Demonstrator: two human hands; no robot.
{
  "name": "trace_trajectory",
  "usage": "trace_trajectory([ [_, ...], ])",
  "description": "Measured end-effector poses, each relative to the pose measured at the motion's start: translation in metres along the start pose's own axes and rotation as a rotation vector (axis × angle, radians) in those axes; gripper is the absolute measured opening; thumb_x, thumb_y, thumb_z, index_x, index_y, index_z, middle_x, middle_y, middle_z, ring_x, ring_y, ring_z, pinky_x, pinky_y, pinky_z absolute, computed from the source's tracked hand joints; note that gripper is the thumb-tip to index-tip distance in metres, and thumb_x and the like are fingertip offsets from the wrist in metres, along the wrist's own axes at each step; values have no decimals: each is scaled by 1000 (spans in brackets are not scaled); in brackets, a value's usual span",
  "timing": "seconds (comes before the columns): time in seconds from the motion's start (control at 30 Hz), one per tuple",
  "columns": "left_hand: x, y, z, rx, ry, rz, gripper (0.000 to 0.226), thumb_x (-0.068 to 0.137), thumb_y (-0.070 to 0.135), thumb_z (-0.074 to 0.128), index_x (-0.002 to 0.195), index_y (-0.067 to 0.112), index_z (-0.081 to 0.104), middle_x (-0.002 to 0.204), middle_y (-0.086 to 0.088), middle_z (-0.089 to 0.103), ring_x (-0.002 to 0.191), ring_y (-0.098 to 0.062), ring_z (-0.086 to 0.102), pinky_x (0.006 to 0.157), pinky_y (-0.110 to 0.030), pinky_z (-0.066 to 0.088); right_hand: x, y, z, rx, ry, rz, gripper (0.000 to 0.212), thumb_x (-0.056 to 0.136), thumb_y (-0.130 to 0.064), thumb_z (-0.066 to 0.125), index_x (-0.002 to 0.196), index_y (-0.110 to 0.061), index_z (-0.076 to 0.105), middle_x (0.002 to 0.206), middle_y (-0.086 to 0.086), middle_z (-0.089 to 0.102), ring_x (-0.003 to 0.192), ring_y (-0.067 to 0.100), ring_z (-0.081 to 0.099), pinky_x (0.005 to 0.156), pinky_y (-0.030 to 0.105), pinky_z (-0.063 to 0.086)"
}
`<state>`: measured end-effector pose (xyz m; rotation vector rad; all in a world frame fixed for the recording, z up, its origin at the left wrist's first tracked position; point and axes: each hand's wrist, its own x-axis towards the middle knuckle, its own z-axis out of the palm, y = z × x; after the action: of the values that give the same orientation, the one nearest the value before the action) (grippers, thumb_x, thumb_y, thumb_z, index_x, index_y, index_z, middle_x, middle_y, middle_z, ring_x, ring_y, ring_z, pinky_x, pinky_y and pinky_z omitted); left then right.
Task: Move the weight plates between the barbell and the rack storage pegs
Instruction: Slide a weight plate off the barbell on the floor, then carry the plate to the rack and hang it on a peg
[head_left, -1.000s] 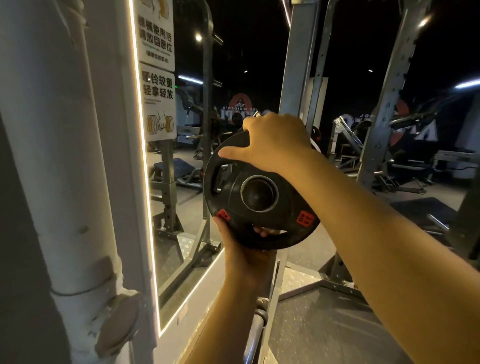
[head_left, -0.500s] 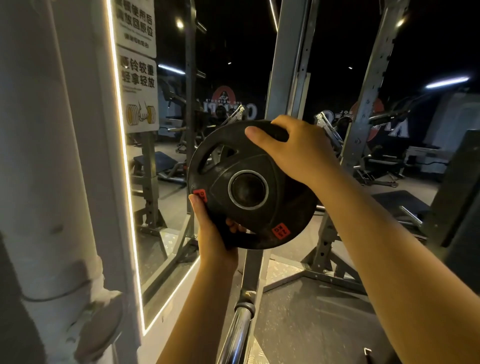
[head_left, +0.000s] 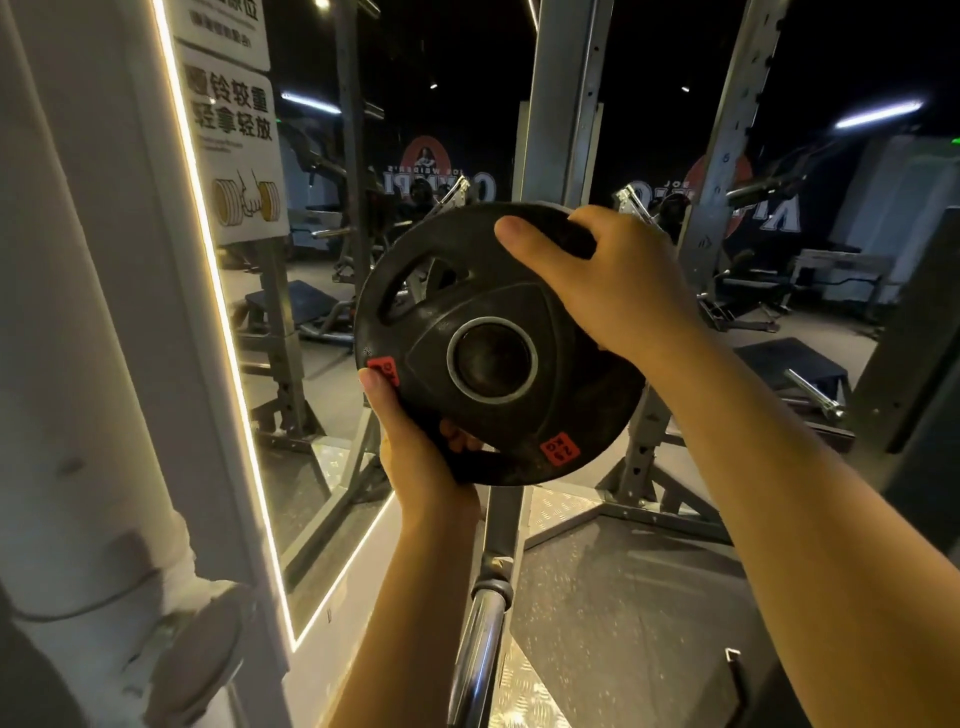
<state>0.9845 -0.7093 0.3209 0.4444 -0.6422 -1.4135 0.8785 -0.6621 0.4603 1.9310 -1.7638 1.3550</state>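
Left hand (head_left: 415, 462): grips black weight plate (head_left: 498, 348) at lower rim
Right hand (head_left: 608, 291): curled over its top rim
Barbell sleeve (head_left: 475, 654): below plate

There is one plate (head_left: 498, 343), with two red labels (head_left: 559, 448) and one centre hole (head_left: 492, 359). Two hands hold it: the left (head_left: 415, 447) and the right (head_left: 602, 280). One bar (head_left: 475, 654) is below. One mirror (head_left: 311, 291) has two signs (head_left: 236, 156).
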Motion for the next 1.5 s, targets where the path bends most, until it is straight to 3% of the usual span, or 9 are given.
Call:
trace_trajectory([
  [0.1, 2, 1, -1, 49, 32, 28, 57, 88, 70, 40, 63, 20, 56, 50, 2, 46, 48, -13, 46, 53, -26, 45, -2, 1, 3, 22, 36, -4, 34, 84, -63, 55, 80, -29, 53, 66, -16, 53, 62, -8, 50, 52, 5, 33],
  [0.23, 6, 35, 2, 220, 11, 224, 50, 79, 67, 50, 91, 21, 67, 83, 2, 73, 81, -17, 70, 79, -33, 53, -25, 20, 9, 345, 80, 93, 41, 83, -62, 53, 81, -21, 59, 70, -8, 60, 65, 5, 61, 60, 14, 44],
  [0.33, -6, 68, 6, 411, -32, 385, 42, 71, 63, 53, 82, 24, 63, 70, 11, 68, 69, -5, 65, 63, -17, 52, -56, 34, 22, 687, 128, 272, 40, 77, -66, 51, 75, -26, 57, 61, -9, 58, 60, 9, 60, 58, 21, 47],
  [0.43, -36, 66, -7, 476, 34, 444, 32, 74, 63, 64, 73, 31, 65, 68, 9, 63, 65, -5, 61, 61, -19, 51, -78, 36, 26, 729, 219, 230, 42, 78, -65, 53, 60, -28, 48, 47, -12, 47, 47, 4, 49, 49, 15, 39],
  [0.63, -64, 48, -34, 539, 148, 454, 51, 85, 65, 50, 109, 22, 66, 113, -10, 65, 112, -30, 60, 101, -54, 44, -89, 34, -4, 780, 109, 66, 36, 89, -45, 57, 61, -26, 47, 47, -17, 48, 51, -1, 51, 54, 8, 37],
  [0.9, -128, 3, 14, 509, 70, 315, 44, 72, 73, 50, 92, 35, 62, 88, 21, 65, 84, 8, 62, 74, -15, 49, -139, 77, -67, 771, 169, 227, 38, 73, -58, 55, 85, -24, 67, 80, -1, 69, 79, 13, 67, 68, 22, 53],
  [1.0, -161, -27, 40, 492, -36, 276, 34, 77, 66, 50, 85, 35, 63, 76, 28, 66, 77, 14, 61, 63, -3, 46, -166, 99, -99, 676, 216, 287, 43, 76, -56, 54, 80, -14, 66, 71, 4, 64, 69, 18, 62, 61, 20, 47],
  [1.3, -289, -142, 93, 466, -107, -27, 33, 72, 59, 60, 69, 27, 60, 58, 15, 62, 56, -1, 59, 48, -15, 46, -302, 179, -215, 464, 369, 625, 37, 76, -58, 57, 49, -33, 53, 51, -10, 48, 49, 9, 46, 44, 22, 34],
  [1.5, -374, -196, 127, 625, -221, -212, 36, 71, 60, 58, 74, 25, 63, 63, 10, 66, 63, -8, 63, 54, -21, 48, -393, 214, -294, 431, 419, 885, 36, 87, -53, 58, 66, -23, 60, 58, -8, 61, 59, 7, 60, 55, 23, 47],
])
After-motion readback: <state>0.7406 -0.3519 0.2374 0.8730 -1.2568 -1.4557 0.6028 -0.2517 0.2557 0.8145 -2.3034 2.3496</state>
